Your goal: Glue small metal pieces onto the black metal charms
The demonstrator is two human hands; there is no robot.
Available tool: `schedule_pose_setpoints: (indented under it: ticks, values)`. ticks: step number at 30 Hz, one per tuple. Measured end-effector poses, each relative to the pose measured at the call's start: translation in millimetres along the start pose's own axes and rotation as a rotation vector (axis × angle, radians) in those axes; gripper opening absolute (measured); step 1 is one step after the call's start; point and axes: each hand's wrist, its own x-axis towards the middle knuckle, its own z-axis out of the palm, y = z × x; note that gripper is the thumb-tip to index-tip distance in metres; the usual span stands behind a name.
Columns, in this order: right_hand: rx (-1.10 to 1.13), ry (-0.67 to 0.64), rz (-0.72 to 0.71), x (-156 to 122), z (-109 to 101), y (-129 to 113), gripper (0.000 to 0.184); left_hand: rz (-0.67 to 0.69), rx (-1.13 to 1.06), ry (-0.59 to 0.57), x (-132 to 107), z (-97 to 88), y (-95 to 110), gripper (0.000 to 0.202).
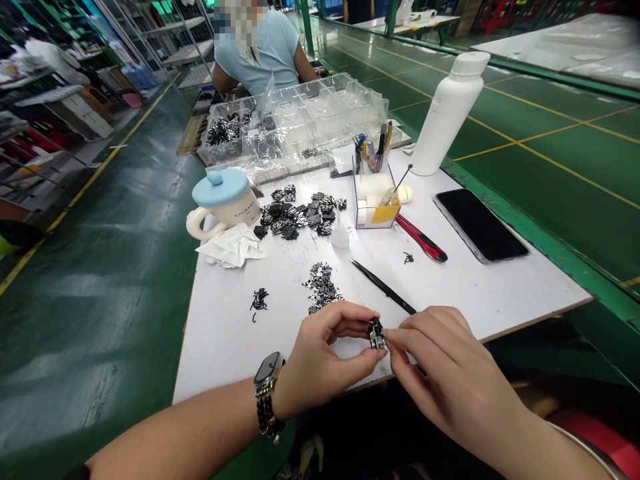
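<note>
1. Green-painted factory floor (pixel 100 333) spreads around a white worktable (pixel 225 353), and both hands work at the table's near edge.
2. Left hand (pixel 325 353), with a wristwatch (pixel 267 377) and a beaded bracelet (pixel 265 417) on its wrist, is nearly closed, pinching a small black-and-silver part (pixel 377 335) between thumb and forefinger.
3. Right hand (pixel 445 360) comes in from the right, its curled fingers and thumb closed on the same part from that side.
4. That part sits between the hands, just over the table's near edge. Its long axis runs roughly near to far, tilted slightly, though the fingers hide much of it.
5. Black tweezers (pixel 383 287) lie on the table just beyond the hands, their tips pointing far left and their other end passing under the right hand.
6. Left of the tweezers is a pile of small silver-and-black parts (pixel 321 287), with a few black pieces (pixel 259 300) further left.
7. Farther off stand a heap of black parts (pixel 300 213), a blue-lidded mug (pixel 225 200), crumpled tissue (pixel 233 245), a clear tool holder (pixel 375 200), a red utility knife (pixel 423 239), a smartphone (pixel 480 223) and a white bottle (pixel 447 113).
8. Beyond the table's far end, a clear plastic tray (pixel 320 113) sits before a co-worker in a pale blue shirt (pixel 255 47).
</note>
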Motion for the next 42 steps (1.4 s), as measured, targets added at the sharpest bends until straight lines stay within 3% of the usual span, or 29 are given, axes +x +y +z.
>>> schedule_pose_setpoints:
  ticks: [10,29,42]
  values:
    - [0.061,-0.05,0.019,2,-4,1,0.015,-0.037,-0.093,-0.04,0,-1.3,-3,0.035]
    - [-0.056,-0.155,-0.024,4,-9,-1,0.017,-0.209,-0.337,-0.128,6,-4.5,-4,0.039]
    - [0.339,-0.178,0.152,6,-20,-1,0.016,-0.259,-0.547,-0.231,8,-9.6,-3,0.043]
